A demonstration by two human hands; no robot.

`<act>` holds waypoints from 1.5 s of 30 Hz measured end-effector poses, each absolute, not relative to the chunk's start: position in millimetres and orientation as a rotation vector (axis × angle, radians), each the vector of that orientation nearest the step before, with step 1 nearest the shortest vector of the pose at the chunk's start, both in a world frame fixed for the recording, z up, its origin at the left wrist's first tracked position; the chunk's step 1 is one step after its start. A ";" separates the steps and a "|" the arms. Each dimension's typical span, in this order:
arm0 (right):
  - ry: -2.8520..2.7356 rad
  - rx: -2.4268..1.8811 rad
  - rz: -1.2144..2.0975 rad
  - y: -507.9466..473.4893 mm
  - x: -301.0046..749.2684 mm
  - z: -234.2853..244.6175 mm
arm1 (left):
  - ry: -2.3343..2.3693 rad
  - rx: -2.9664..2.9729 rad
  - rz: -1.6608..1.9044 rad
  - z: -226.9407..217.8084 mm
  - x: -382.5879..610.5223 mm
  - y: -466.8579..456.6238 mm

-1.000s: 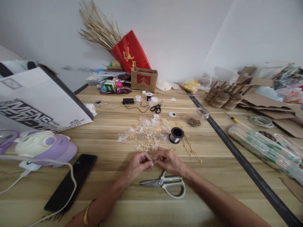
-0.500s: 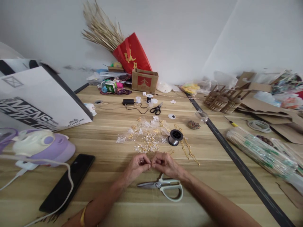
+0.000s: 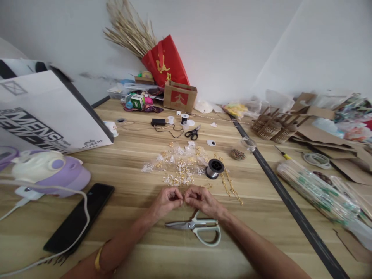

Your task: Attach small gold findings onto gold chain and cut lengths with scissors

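My left hand (image 3: 169,199) and my right hand (image 3: 200,199) meet fingertip to fingertip over the table, both closed in a pinch. Whatever lies between the fingers is too small to make out; a faint clear thread seems to hang below them. Just beneath, scissors with pale green handles (image 3: 207,235) lie flat, blades to the left. Beyond my hands spreads a pile of gold and clear beads (image 3: 181,174), partly on small plastic bags. A spool of thin clear line (image 3: 214,169) stands to the right of the pile, beside a gold bead chain (image 3: 229,184).
Black scissors (image 3: 193,133), a black adapter (image 3: 158,122) and a dish of brown beads (image 3: 238,154) lie farther back. At left are a phone (image 3: 80,217), a purple-and-white device (image 3: 52,172) and a white box (image 3: 43,112). Bagged sticks (image 3: 316,193) lie at right.
The view has shifted slightly, so things on the table sit a little differently in frame. My hands keep their pinch, with the fingertips still close together.
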State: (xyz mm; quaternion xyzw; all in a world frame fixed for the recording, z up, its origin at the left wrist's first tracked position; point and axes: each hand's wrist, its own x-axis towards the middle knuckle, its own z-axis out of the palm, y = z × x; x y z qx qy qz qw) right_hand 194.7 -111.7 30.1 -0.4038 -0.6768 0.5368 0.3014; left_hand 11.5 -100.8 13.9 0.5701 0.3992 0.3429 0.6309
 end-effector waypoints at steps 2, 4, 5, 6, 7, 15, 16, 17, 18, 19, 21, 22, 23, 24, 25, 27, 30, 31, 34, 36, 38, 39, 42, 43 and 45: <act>-1.778 -1.082 1.418 -111.5 194.8 30.1 | 0.902 1.295 0.785 10.2 10.7 -100.0; -1.768 -1.078 1.421 -111.3 195.5 30.1 | 0.899 1.282 0.780 8.4 10.0 -99.4; -1.769 -1.071 1.422 -111.2 196.0 30.1 | 0.900 1.274 0.778 8.2 9.7 -99.2; -1.776 -1.062 1.419 -111.1 196.5 30.1 | 0.900 1.267 0.777 8.5 9.5 -99.1; -1.789 -1.055 1.410 -111.0 196.9 30.2 | 0.899 1.259 0.777 8.9 9.3 -99.0; -1.927 -1.257 0.817 -113.8 196.3 38.8 | 0.902 1.247 0.805 6.0 9.2 -101.0; -1.923 -1.252 0.723 -116.0 195.4 41.1 | 0.901 1.245 0.811 5.0 9.5 -101.2; -1.921 -1.232 0.645 -118.8 194.3 43.5 | 0.899 1.244 0.815 4.3 9.8 -101.4; -1.929 -1.199 0.587 -122.2 192.8 46.0 | 0.900 1.243 0.820 3.9 10.1 -101.6; -1.941 -1.163 0.536 -126.0 191.2 48.4 | 0.903 1.243 0.827 3.8 10.5 -101.7; -2.014 -1.078 0.455 -133.7 187.5 52.1 | 0.912 1.244 0.847 4.8 11.3 -101.9; -2.068 -1.036 0.423 -137.0 185.6 53.1 | 0.916 1.244 0.857 5.8 11.6 -102.1; -2.126 -1.007 0.401 -139.6 183.9 53.3 | 0.918 1.245 0.863 6.9 11.8 -102.2; -2.185 -0.993 0.387 -141.3 182.4 52.7 | 0.920 1.246 0.870 8.0 11.9 -102.5; -2.242 -0.995 0.379 -142.1 181.2 51.4 | 0.920 1.245 0.878 9.1 11.9 -102.7; -2.339 -1.033 0.381 -141.2 179.7 46.9 | 0.921 1.238 0.888 10.5 11.9 -103.2; -2.408 -1.075 0.368 -136.6 179.1 39.0 | 0.926 1.231 0.890 10.8 11.8 -103.6; -2.409 -1.080 0.357 -135.1 179.2 36.9 | 0.928 1.233 0.886 10.6 11.8 -103.6; -2.400 -1.076 0.321 -131.9 179.7 33.0 | 0.933 1.240 0.872 9.6 11.8 -103.3; -2.418 -1.066 0.315 -130.9 180.5 32.3 | 0.934 1.241 0.861 9.2 11.6 -103.3; -2.446 -1.078 0.332 -130.2 181.8 32.6 | 0.931 1.236 0.848 9.2 11.4 -103.6; -2.456 -1.090 0.355 -129.8 182.5 33.3 | 0.928 1.227 0.846 9.4 11.4 -103.9; -2.463 -1.117 0.471 -128.8 184.9 37.4 | 0.907 1.193 0.839 9.8 11.7 -104.8; -2.464 -1.119 0.513 -128.4 185.6 39.4 | 0.892 1.178 0.835 9.7 11.8 -105.1; -2.476 -1.122 0.569 -127.6 186.7 43.6 | 0.856 1.151 0.821 8.6 12.0 -105.4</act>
